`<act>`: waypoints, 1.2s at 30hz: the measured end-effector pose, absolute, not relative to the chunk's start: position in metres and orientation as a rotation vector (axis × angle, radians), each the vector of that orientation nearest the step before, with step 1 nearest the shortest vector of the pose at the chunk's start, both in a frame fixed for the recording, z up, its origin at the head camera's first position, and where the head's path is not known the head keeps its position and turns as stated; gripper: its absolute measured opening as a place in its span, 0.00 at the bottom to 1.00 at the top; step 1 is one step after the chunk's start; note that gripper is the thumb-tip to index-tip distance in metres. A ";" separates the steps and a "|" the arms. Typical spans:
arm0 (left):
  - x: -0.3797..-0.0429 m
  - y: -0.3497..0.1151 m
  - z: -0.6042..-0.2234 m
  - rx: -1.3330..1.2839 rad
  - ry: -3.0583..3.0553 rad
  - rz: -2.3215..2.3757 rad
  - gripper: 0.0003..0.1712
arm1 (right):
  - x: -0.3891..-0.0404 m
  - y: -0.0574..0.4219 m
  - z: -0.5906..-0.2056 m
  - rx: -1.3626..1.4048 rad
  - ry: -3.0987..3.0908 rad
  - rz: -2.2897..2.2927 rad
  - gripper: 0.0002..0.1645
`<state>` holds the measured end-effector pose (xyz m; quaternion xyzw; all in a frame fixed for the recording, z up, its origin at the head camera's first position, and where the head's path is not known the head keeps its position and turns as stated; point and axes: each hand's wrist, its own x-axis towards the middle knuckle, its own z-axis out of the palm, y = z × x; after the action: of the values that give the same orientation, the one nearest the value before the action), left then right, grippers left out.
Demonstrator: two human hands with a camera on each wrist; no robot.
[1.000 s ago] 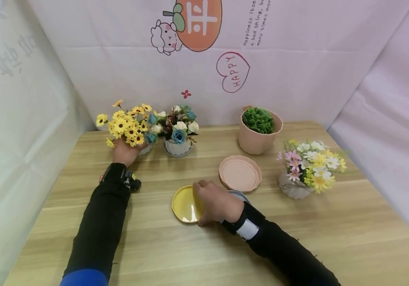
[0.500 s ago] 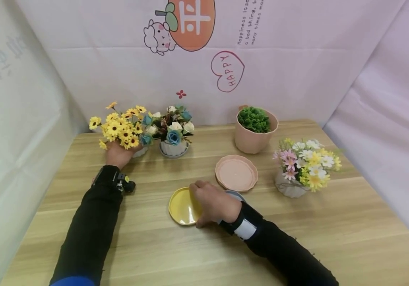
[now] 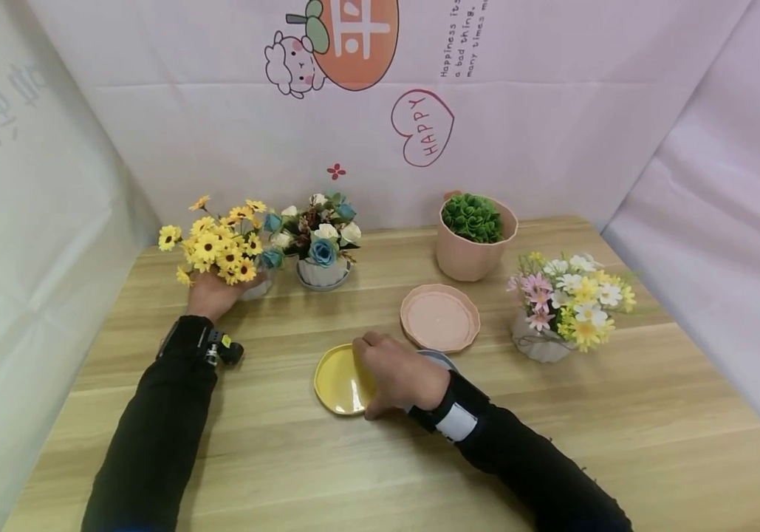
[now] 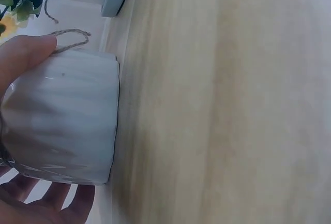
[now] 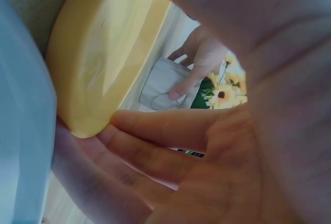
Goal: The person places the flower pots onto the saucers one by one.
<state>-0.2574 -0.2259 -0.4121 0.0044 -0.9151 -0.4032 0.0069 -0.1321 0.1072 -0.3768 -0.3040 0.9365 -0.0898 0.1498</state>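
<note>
At the table's back left, my left hand (image 3: 212, 295) grips a white ribbed flowerpot (image 4: 67, 115) of yellow daisy-like flowers (image 3: 216, 247). In the left wrist view, the thumb lies by the twine at the pot's top and the fingers curl round the opposite side. The pot's base is close to the tabletop. My right hand (image 3: 399, 373) holds a round yellow saucer (image 3: 343, 380) by its right side, fingers at the far rim and thumb at the near rim. A blue-grey saucer (image 3: 438, 360) is mostly hidden behind that hand; in the right wrist view the blue saucer (image 5: 23, 115) looms beside the yellow one.
Right beside the yellow flowers stands a pot of blue and white roses (image 3: 323, 255) on a blue-grey saucer. A pink saucer (image 3: 439, 318), a pink pot with green foliage (image 3: 473, 251) and a pot of mixed flowers (image 3: 562, 310) stand to the right. A cloth (image 3: 539, 133) hangs behind.
My left hand and the yellow-flower pot have shifted slightly left and nearer, away from the rose pot. My right hand keeps its hold on the yellow saucer. The head view has shifted a little.
</note>
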 end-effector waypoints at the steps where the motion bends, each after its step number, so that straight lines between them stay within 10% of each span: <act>1: -0.256 -0.226 -0.413 0.015 -2.865 -1.261 0.63 | -0.132 0.107 -0.377 -0.877 2.690 -0.258 0.57; 36: -0.195 -0.218 -0.414 -0.028 -3.309 -0.933 0.49 | -0.132 0.112 -0.381 -0.849 2.676 -0.248 0.59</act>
<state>-0.1947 -0.2181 -0.4144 -0.0081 -0.9519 -0.2682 -0.1479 -0.1317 0.1119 -0.3810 -0.2972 0.9371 -0.0870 0.1610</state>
